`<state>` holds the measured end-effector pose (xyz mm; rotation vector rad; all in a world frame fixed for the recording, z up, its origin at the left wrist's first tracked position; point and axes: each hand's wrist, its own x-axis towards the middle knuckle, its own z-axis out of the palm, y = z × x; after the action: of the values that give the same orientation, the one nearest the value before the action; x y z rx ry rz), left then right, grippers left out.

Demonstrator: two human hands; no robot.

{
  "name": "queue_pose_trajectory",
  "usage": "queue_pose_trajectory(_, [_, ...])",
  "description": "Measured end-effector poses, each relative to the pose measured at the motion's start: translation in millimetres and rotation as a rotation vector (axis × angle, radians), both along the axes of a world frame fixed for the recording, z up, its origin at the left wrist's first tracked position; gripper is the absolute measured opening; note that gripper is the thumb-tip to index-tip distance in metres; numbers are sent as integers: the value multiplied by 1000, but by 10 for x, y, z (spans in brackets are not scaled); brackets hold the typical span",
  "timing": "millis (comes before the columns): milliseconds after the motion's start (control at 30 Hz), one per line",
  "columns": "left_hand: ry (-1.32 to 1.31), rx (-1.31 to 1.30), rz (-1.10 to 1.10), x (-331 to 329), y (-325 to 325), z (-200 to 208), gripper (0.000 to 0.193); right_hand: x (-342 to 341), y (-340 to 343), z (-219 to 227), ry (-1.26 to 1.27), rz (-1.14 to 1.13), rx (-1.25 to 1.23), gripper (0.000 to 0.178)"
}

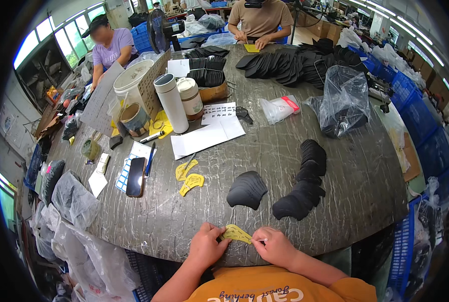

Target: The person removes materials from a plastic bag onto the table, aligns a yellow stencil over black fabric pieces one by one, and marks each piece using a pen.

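Observation:
At the near edge of the table, a curved yellow template (236, 232) with slots cut in it lies between my hands. My left hand (208, 243) pinches its left end between thumb and fingers. Closed at the template's right end is my right hand (274, 246); a small pale bit shows at its fingers, too small to name. Just beyond them sits a fanned stack of curved black pieces (247, 190). A longer row of similar black pieces (300, 194) overlaps toward the right. Two more yellow templates (191, 184) lie left of the stack.
A phone (136, 177), a blue pen (150, 160), white paper (208, 138), a white flask (170, 103) and a lidded cup (189, 97) stand or lie at left. A clear plastic bag (342, 103) and black piles (295, 65) occupy the far right. Two people work across the table.

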<state>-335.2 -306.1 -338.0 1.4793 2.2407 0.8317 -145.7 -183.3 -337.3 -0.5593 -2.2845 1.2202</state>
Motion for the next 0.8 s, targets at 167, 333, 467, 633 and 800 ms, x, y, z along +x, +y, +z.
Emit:
queue_pose_trajectory(167, [-19,53,14,66,-60,-78,30,-25,57,49,64,-131,-116,9])
queue_pose_trajectory(333, [-332,215,46,50,-213,-203,21,-190,133,64,-167,-49,65,19])
queue_pose_trajectory(467, [-316,292,-284,-195,-235,-241,20,-245,66,86,-450,68,162,25])
queue_pose_trajectory(633, [-627,228,-241,-295,-342,-288,17,-15,184,223,-475,-43,204,32])
queue_pose_trajectory(800, [-915,186,-79,-284,-390,-314,14,202,469,555,-490,-318,480,35])
